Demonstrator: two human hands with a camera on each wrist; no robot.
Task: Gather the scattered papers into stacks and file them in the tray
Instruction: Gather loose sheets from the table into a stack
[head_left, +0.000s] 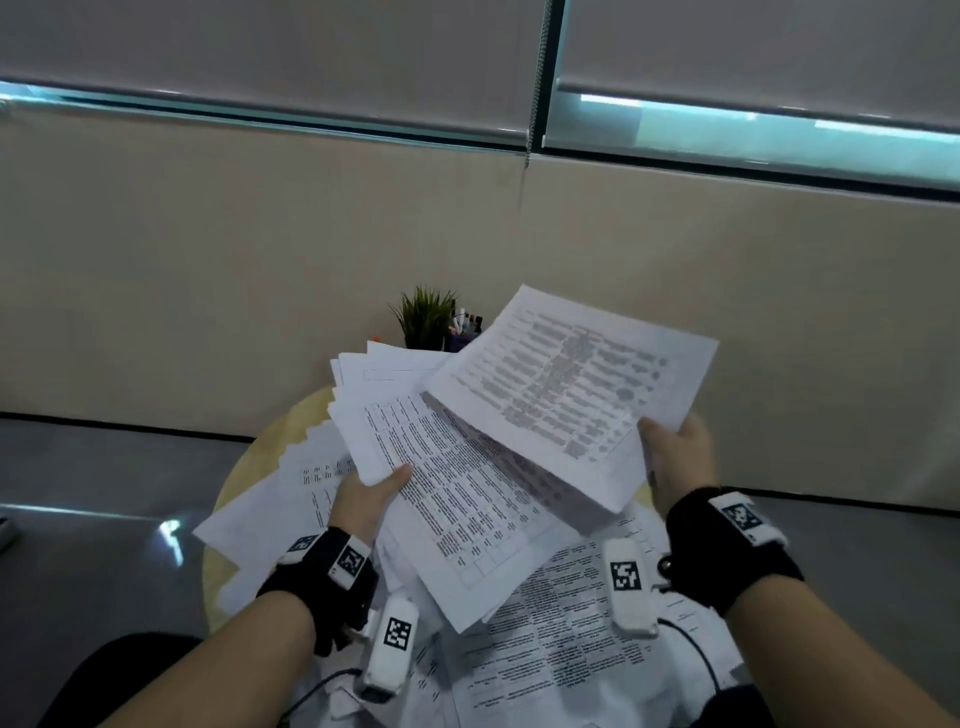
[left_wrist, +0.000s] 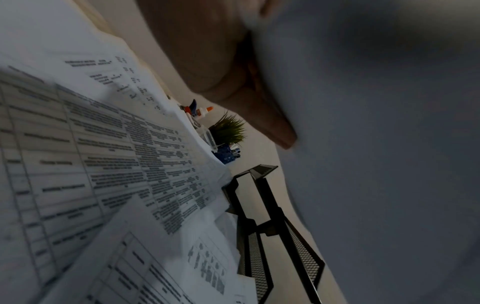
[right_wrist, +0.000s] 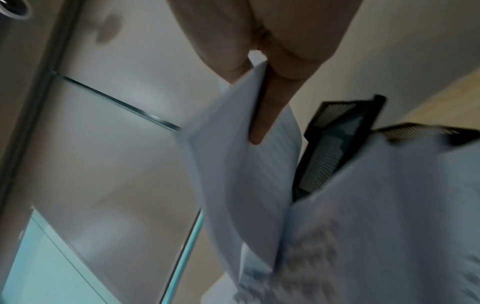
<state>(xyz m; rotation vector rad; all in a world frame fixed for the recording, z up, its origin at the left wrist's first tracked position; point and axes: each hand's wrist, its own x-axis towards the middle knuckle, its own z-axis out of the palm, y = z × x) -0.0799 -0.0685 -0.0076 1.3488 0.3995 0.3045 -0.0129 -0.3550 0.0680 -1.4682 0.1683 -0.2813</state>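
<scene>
Beige wall panels with lowered blinds (head_left: 270, 57) back a round pale table (head_left: 244, 467) that is covered with printed papers (head_left: 561, 649); at its far edge stand a small green plant (head_left: 425, 318) and a pen cup (head_left: 464, 332), and the left wrist view shows a glue bottle (left_wrist: 203, 111) beyond them. The left hand (head_left: 366, 499) holds a fanned stack (head_left: 457, 483) above the table, thumb on top of its left edge and fingers underneath; the right hand (head_left: 675, 457) pinches a second sheaf (head_left: 571, 389) at its right corner, thumb above and fingers below, and this sheaf overlaps the upper right part of the stack. Both bundles are lifted clear of the loose sheets below. A black mesh tray (left_wrist: 262, 242) stands at the far side of the table beyond the papers, its upper tier (right_wrist: 340, 121) visible in the right wrist view; both wrists wear black straps with white marker blocks (head_left: 629, 587).
</scene>
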